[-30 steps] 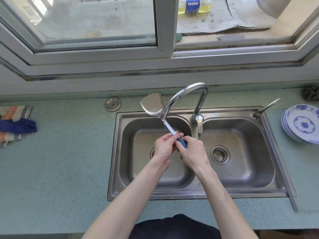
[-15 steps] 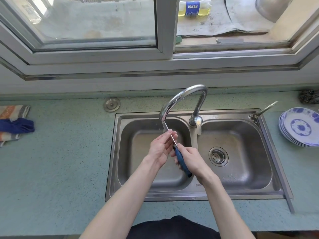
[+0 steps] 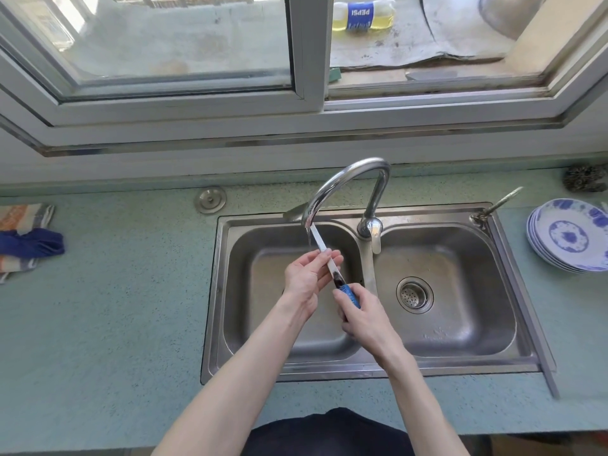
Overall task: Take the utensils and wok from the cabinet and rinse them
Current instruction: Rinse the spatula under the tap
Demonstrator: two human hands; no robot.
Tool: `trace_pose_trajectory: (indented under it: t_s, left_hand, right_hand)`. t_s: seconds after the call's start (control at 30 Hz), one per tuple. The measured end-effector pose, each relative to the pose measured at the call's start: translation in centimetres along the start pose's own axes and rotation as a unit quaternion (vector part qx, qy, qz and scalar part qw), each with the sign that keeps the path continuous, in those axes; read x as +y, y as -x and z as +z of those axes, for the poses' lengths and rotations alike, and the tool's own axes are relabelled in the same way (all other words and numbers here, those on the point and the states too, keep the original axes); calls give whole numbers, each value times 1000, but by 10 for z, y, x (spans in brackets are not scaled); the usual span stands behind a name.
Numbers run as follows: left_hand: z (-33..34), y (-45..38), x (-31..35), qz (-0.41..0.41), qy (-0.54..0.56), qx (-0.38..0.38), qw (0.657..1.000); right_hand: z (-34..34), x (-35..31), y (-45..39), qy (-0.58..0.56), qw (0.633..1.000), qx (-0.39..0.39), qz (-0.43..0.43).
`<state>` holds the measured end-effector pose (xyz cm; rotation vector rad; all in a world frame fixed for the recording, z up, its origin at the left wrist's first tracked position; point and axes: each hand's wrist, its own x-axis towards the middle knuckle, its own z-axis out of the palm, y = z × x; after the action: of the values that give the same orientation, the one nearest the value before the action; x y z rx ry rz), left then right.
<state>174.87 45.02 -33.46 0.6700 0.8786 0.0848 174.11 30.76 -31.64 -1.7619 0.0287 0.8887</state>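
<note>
A home kitchen: hands grip a utensil over a stainless double sink (image 3: pixel 513 291) set in a speckled green countertop (image 3: pixel 115 307). A curved faucet (image 3: pixel 348 185) arches just above the grip. Blue-patterned plates (image 3: pixel 566 238) are stacked far right, folded cloths (image 3: pixel 26 238) far left, a window (image 3: pixel 306 47) beyond.

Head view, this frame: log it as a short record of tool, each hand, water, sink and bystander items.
tool: steel spatula with blue handle, shaft under the spout, blade mostly hidden behind it
right hand: grips the blue handle
left hand: fingers straight, rubbing the shaft
water: runs from the curved chrome faucet
sink: steel double-basin sink, work over left basin
bystanders: stacked blue-and-white plates, folded cloths
</note>
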Motion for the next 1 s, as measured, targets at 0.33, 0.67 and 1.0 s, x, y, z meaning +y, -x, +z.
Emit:
trace_pose_trajectory:
  t_s: [0.33,0.67,1.0]
  left_hand:
    - [-3,2,1,2,21,-12,1000]
    - [-12,10,11,20,-27,-52,998]
    - [-2,-1,15,33,-62,7,998]
  right_hand:
    - [-7,-8,-4,44,998,11,-32]
    - [4,-19,-31,87,994,17,-58]
    - [11,-23,-42,90,995,18,-46]
